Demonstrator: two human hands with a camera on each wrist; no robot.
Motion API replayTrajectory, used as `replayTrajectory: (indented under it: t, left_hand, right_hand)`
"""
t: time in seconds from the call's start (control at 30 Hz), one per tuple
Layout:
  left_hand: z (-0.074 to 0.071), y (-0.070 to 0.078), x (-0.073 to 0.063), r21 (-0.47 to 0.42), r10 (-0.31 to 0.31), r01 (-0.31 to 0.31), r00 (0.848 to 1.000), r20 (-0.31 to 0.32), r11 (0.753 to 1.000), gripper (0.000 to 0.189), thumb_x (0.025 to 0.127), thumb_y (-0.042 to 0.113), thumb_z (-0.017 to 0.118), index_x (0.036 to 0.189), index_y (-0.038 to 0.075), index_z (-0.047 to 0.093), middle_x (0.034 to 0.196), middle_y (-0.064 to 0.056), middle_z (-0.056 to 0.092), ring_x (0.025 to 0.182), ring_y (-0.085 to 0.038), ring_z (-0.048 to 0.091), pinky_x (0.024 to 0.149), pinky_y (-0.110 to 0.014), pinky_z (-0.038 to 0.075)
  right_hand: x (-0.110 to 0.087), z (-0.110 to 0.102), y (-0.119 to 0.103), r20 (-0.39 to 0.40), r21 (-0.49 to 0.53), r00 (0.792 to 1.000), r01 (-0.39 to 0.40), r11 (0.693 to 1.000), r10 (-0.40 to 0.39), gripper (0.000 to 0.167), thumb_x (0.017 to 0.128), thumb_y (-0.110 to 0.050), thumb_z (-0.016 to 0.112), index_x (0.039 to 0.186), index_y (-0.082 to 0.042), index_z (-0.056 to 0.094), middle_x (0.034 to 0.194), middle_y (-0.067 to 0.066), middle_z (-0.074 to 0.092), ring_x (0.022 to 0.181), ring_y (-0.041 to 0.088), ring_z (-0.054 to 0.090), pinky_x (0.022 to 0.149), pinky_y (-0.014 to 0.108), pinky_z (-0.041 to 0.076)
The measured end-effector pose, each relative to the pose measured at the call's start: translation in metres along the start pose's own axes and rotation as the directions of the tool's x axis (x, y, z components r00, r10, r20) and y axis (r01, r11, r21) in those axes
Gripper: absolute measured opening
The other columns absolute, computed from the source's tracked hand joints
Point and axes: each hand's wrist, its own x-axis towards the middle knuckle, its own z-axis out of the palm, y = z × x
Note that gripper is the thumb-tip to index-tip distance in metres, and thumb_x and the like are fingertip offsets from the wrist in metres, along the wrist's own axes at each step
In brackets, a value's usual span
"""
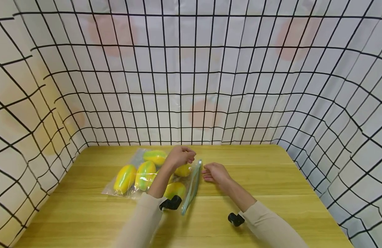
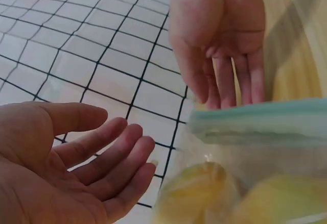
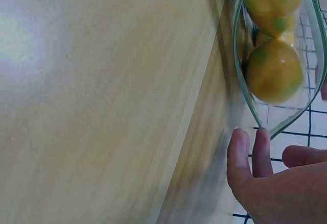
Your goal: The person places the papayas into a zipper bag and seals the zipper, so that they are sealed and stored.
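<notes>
A clear zip bag (image 1: pixel 195 181) lies on the table with its green-edged mouth toward the right. Several smooth yellow fruits with green streaks, perhaps papayas (image 1: pixel 125 179), are inside it. Over the bag's far right part is my left hand (image 1: pixel 179 156), palm inward, fingers loosely bent and holding nothing. My right hand (image 1: pixel 217 174) is just right of the mouth, also with nothing in it. In the right wrist view the mouth gapes, showing fruit (image 3: pixel 274 72) within. Fingertips (image 3: pixel 262 134) of the right hand appear beside the bag's corner; I cannot tell whether they touch it.
The wooden table (image 1: pixel 259 196) extends to both sides and in front of the bag. White walls with a black grid (image 1: pixel 206 79) enclose its back and sides. A small black camera (image 1: pixel 235 219) is worn on each wrist.
</notes>
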Motion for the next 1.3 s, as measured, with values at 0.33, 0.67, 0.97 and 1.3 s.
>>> replayTrajectory:
  t: [0.33, 0.67, 0.97, 1.3]
  left_hand:
    - [-0.005, -0.002, 0.038, -0.091, -0.066, 0.077, 0.991, 0.115, 0.993, 0.032, 0.097, 0.023, 0.068, 0.125, 0.010, 0.072, 0.122, -0.012, 0.073, 0.115, -0.031, 0.067, 0.105, -0.046, 0.047]
    - [-0.005, -0.024, 0.055, 0.197, -0.056, 0.054, 0.998, 0.007, 0.979, 0.023, 0.088, 0.026, 0.078, 0.109, 0.017, 0.081, 0.124, -0.006, 0.072, 0.121, -0.029, 0.063, 0.104, -0.046, 0.048]
    - [0.000, -0.035, 0.062, 0.307, 0.013, -0.007, 1.000, -0.019, 0.952, 0.010, 0.087, 0.027, 0.079, 0.092, 0.020, 0.084, 0.111, -0.001, 0.077, 0.112, -0.023, 0.066, 0.095, -0.038, 0.053]
    - [0.016, -0.030, 0.059, 0.344, 0.043, -0.032, 0.999, -0.026, 0.938, 0.010, 0.086, 0.017, 0.078, 0.093, 0.013, 0.083, 0.103, -0.003, 0.079, 0.108, -0.024, 0.069, 0.093, -0.036, 0.054]
  right_hand:
    - [0.007, 0.007, 0.003, -0.035, -0.007, 0.999, 0.020, 1.000, -0.020, 0.038, 0.103, -0.015, 0.053, 0.130, 0.010, 0.057, 0.114, 0.027, 0.067, 0.091, 0.028, 0.068, 0.087, 0.040, 0.059]
    - [0.013, 0.014, 0.007, -0.036, -0.029, 0.999, 0.040, 0.999, -0.041, 0.039, 0.102, -0.020, 0.057, 0.128, 0.010, 0.061, 0.108, 0.021, 0.069, 0.092, 0.026, 0.069, 0.089, 0.039, 0.058]
    - [0.017, 0.017, 0.008, -0.066, -0.041, 0.997, 0.035, 0.999, -0.037, 0.038, 0.101, -0.024, 0.060, 0.121, 0.008, 0.066, 0.094, 0.012, 0.069, 0.079, 0.016, 0.066, 0.077, 0.030, 0.059]
    - [0.020, 0.016, 0.007, -0.143, -0.045, 0.990, 0.001, 0.999, -0.008, 0.039, 0.099, -0.026, 0.062, 0.121, 0.005, 0.068, 0.092, 0.008, 0.068, 0.073, 0.012, 0.063, 0.072, 0.027, 0.059]
